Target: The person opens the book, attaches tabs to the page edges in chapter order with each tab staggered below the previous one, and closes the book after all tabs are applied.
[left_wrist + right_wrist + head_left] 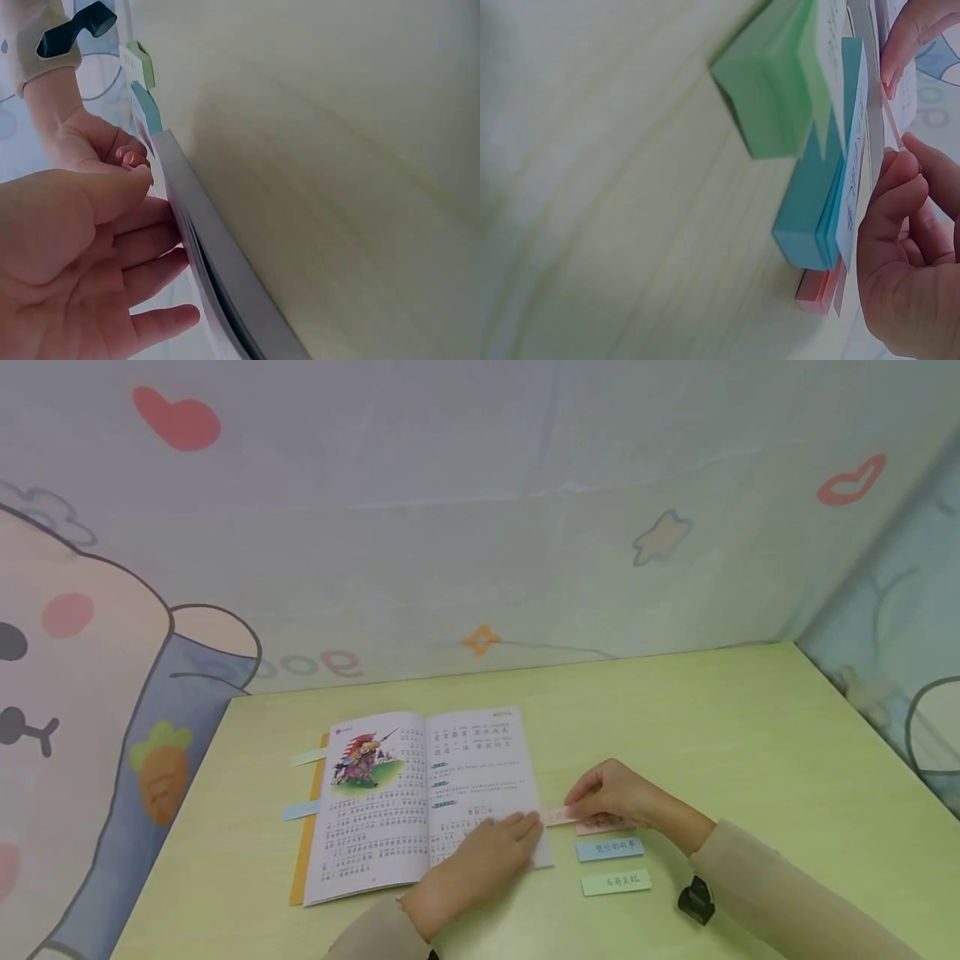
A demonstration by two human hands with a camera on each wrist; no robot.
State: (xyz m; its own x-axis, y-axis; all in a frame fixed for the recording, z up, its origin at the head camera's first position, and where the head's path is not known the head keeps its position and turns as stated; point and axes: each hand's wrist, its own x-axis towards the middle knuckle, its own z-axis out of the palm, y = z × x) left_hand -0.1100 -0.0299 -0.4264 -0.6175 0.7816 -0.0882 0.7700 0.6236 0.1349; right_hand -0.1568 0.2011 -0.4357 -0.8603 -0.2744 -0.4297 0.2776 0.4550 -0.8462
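An open book (487, 777) with printed text and a picture of a rider lies on the table. My left hand (483, 867) rests on its right page, fingers extended, with the fingertips at the page's outer edge. Between my right thumb and fingers I pinch one end of a pink sticky note (557, 817); its other end reaches the page edge by my left fingertips. The right hand (617, 793) is over the pink sticky note pad (600, 830) and partly hides it. In the right wrist view the note (892, 124) spans between both hands' fingertips.
Right of the book lie a blue pad (610, 849) and a green pad (617, 882), both with handwriting on top. Green (310, 757) and blue tabs (301, 811) stick out from the book's left side. A cartoon-printed cloth (420, 527) hangs behind the table (757, 735).
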